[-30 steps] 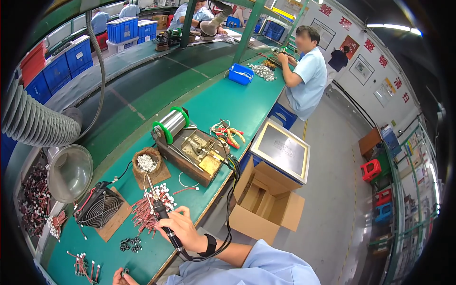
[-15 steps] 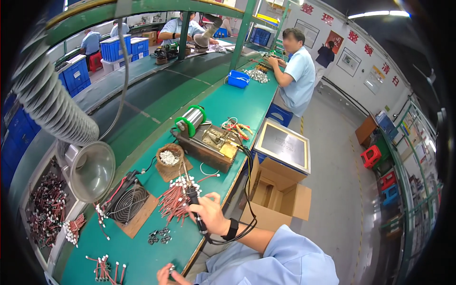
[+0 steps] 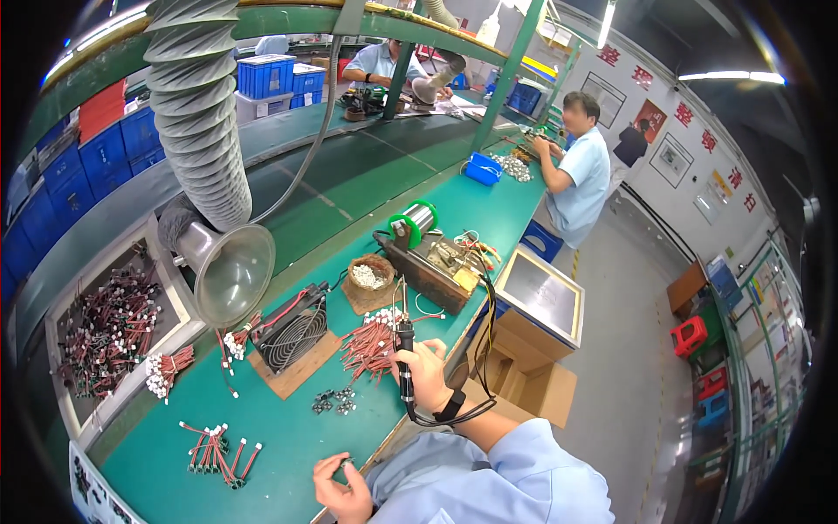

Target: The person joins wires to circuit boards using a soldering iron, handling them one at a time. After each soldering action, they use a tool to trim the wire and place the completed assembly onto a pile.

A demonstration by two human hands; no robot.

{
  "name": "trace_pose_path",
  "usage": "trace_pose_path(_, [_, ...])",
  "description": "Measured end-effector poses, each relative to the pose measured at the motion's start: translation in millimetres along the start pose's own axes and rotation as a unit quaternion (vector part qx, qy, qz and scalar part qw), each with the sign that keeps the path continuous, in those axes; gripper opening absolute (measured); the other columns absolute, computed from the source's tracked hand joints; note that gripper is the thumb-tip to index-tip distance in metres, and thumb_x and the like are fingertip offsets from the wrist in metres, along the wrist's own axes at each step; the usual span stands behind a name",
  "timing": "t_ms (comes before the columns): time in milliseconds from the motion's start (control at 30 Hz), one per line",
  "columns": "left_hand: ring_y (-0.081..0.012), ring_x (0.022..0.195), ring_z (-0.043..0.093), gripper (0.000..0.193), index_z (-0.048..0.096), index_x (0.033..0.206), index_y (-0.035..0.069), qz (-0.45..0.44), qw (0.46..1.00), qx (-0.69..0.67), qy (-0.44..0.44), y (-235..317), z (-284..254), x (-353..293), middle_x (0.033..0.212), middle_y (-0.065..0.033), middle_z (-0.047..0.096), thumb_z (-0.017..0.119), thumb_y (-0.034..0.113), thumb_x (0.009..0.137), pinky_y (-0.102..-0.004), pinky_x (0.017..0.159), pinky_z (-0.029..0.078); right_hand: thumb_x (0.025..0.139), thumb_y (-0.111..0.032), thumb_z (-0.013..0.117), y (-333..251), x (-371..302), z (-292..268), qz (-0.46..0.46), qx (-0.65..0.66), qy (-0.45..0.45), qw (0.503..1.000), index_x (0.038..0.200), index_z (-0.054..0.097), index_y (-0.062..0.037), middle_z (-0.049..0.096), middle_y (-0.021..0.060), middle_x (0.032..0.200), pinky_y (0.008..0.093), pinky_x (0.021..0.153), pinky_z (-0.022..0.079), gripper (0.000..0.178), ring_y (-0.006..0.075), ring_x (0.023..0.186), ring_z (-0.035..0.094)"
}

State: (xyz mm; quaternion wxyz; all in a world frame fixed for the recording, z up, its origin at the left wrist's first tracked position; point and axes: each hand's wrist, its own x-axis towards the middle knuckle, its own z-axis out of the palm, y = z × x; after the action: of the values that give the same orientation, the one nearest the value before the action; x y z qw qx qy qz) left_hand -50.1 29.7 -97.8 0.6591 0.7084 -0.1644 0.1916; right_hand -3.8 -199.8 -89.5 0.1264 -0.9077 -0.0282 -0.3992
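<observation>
My right hand [image 3: 425,371] grips a black soldering iron [image 3: 404,345], its tip pointing up and away over a pile of red wires with white connectors [image 3: 371,342]. At the bench's near edge my left hand [image 3: 345,485] pinches a small dark part between its fingers. A few small dark parts [image 3: 334,401] lie on the green bench [image 3: 288,437] between the two hands. The iron's black cable loops past my wrist, which wears a black band.
A small fan [image 3: 292,327], a metal fume funnel [image 3: 229,271] on a grey hose, a basket of white bits [image 3: 370,278], a solder spool [image 3: 412,221] and a soldering station [image 3: 436,266] stand beyond. More red wires [image 3: 214,450] lie left. Cardboard boxes [image 3: 528,349] stand right; a seated person [image 3: 576,170] works farther along.
The view has tilted up and shifted, so the bench sits lower right. My right hand keeps the iron over the red wires; my left hand has come further into view.
</observation>
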Motion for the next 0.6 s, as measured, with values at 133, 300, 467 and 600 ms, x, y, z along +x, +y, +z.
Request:
trace_pose_path(133, [-0.0281, 0.075, 0.053, 0.013, 0.05, 0.089, -0.002, -0.057, 0.994, 0.011, 0.097, 2, 15, 2, 0.082, -0.0138, 0.054, 0.052, -0.006, 0.078, -0.0342, 0.073, 0.044, 0.071, -0.006, 0.061, 8, -1, -1, -0.01, 0.076, 0.02, 0.997, 0.101, 0.051, -0.0153, 0.056, -0.0052, 0.074, 0.0372, 0.081, 0.033, 0.032, 0.0145, 0.071, 0.055])
trace_pose_path(300, [-0.0267, 0.077, 0.056, 0.017, 0.048, 0.1, -0.005, -0.087, 0.977, 0.096, 0.167, 6, 24, 6, 0.092, -0.0201, 0.055, 0.053, 0.008, 0.09, -0.0343, 0.071, 0.046, 0.075, -0.006, 0.057, 23, -14, -2, -0.004, 0.183, -0.055, 0.982, 0.1, 0.052, -0.0144, 0.058, -0.0036, 0.075, 0.0371, 0.083, 0.034, 0.028, 0.0161, 0.071, 0.054])
trace_pose_path(467, [-0.0296, 0.077, 0.055, 0.018, 0.05, 0.098, -0.004, -0.088, 0.944, 0.241, 0.205, 11, 36, 16, 0.091, -0.0201, 0.055, 0.054, 0.012, 0.091, -0.035, 0.07, 0.046, 0.079, -0.006, 0.052, 31, -24, 8, -0.009, 0.396, -0.002, 0.918, 0.102, 0.052, -0.0126, 0.055, 0.0052, 0.084, 0.0341, 0.078, 0.038, 0.024, 0.0252, 0.077, 0.05])
trace_pose_path(600, [-0.0316, 0.079, 0.056, 0.018, 0.053, 0.097, -0.004, -0.144, 0.839, 0.485, 0.198, 39, 67, 29, 0.09, -0.0203, 0.057, 0.052, 0.014, 0.092, -0.0367, 0.074, 0.047, 0.081, -0.003, 0.05, 32, -19, 3, 0.024, 0.466, -0.029, 0.884, 0.102, 0.051, -0.0128, 0.055, 0.0047, 0.083, 0.0356, 0.084, 0.036, 0.023, 0.0248, 0.079, 0.052])
